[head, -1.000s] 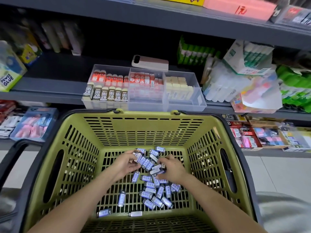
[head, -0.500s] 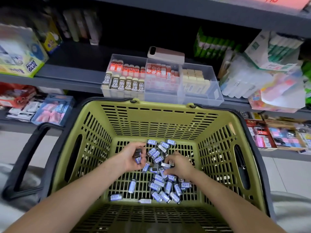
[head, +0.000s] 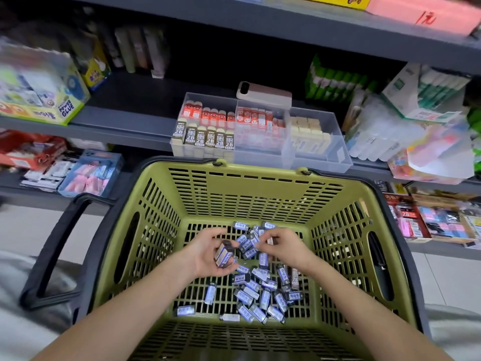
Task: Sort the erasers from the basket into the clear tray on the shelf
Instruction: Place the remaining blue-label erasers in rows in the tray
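Blue erasers (head: 223, 254), more in left hand (head: 204, 257)

Two bare forearms (head: 135, 295) reach forward side by side. The left hand (head: 205, 256), palm up, grips small blue-and-white wrapped erasers (head: 224, 254); the right hand (head: 285, 247), palm down, curls its fingers.

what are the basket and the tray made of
The basket looks like moulded olive plastic, matte, judging by its slotted walls. The tray seems rigid clear plastic, slightly frosted: its contents show through the walls.
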{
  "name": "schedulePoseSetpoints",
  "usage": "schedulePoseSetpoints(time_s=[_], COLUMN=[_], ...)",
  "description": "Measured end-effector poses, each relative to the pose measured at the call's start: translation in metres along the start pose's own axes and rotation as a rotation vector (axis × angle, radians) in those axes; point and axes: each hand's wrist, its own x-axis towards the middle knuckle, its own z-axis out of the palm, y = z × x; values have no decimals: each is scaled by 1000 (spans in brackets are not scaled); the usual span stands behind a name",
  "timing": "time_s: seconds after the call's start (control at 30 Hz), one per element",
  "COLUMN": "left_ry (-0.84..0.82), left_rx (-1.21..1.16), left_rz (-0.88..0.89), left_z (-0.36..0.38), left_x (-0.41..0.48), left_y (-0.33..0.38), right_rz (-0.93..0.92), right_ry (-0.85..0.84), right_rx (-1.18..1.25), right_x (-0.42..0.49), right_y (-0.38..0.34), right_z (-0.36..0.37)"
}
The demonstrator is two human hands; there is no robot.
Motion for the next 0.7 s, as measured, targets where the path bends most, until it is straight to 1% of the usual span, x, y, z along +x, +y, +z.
schedulePoseSetpoints(time_s=[0.07,0.13,0.2,0.27,0.33,0.43,0.47,0.53,0.63,0.7], left_ry=[-44,-127,-228,-282,-273,-191,-194,-209,-196,-222], left_rx=[-57,-126,-203,-230,-223,-219,-213,-194,-215,-245], left_rz=[0,-8,-51,-72,-55,-10,0,11,31,20], left_z=[3,7,10,12,14,16,18,21,24,25], left_x=[-1,-3,-8,-14,-19,-23,-25,-30,-35,-40], left_y=[-1,1,5,9,11,13,15,17,20,21], right_rz=[-58,-128,-184,-226,-244,-228,-227,-215,-137,-107], right_ry=[-24,-56,-47,0,16,-52,-73,-89,-40,0], right_rx=[115,150,92,-40,-169,-244,-224,-84,147,240], right_x=[-7,-12,-15,-14,-12,-12,-13,-16,-21,-23], right_y=[-28,-51,-69,-80,-86,-91,-93,-96,-103,-106], right_z=[1,4,10,13,13,9,8,4,-2,-7])
